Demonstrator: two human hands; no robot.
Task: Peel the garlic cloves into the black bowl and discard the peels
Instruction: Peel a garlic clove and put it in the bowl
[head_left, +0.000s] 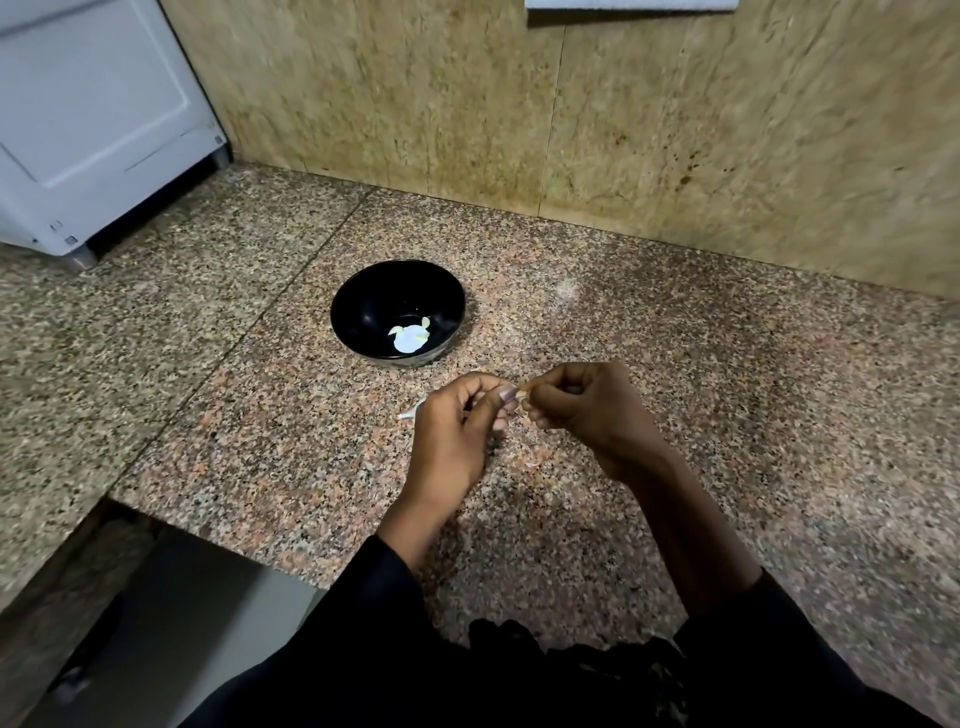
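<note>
Both hands' fingers, left (457, 426) and right (582, 410), pinch one garlic clove (521, 393) above the speckled granite table (727, 415). Beyond the fingers sits the black bowl (363, 301); a stone wall (623, 130) rises behind

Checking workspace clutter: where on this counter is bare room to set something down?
Free: the counter right of the black bowl up to the wall; also left of the bowl. Crowded: between bowl and hands, where left hand and right hand work over peel scraps.
</note>
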